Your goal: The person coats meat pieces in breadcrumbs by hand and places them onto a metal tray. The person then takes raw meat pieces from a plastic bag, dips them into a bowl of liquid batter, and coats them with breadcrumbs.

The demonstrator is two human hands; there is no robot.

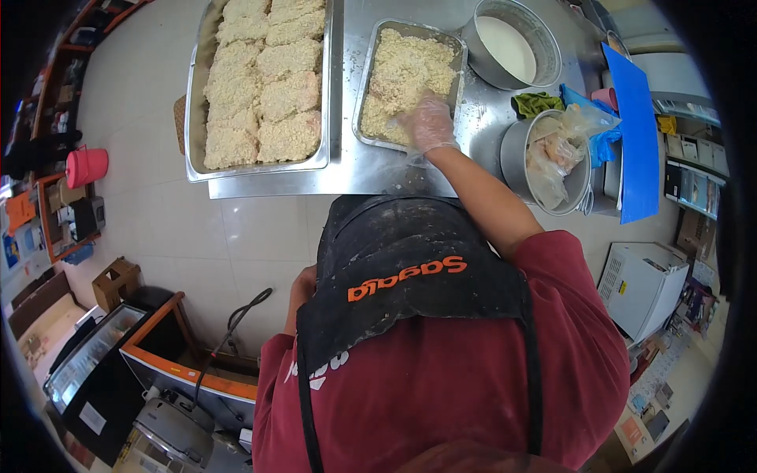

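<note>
My right hand point(430, 124), in a clear plastic glove, presses down into the coarse pale breading crumbs point(398, 67) of a small metal tray point(357, 118). Its thumb is spread away from the fingers, and the fingertips are partly hidden by the crumbs. A breaded piece point(384, 85) seems to lie among the crumbs beside the hand. My left hand point(303, 285) hangs low at my side; the apron hides its fingers. To the left, a larger metal tray point(337, 94) carries several crumb-coated pieces point(288, 93) in two rows.
Behind the small tray's right side stands a round pan point(481, 59) of white batter point(507, 49). Nearer is a metal pot point(516, 162) with plastic bags point(556, 154). A green cloth point(536, 104) and an upright blue board point(637, 150) are at the right. The steel table's edge point(268, 188) runs before me.
</note>
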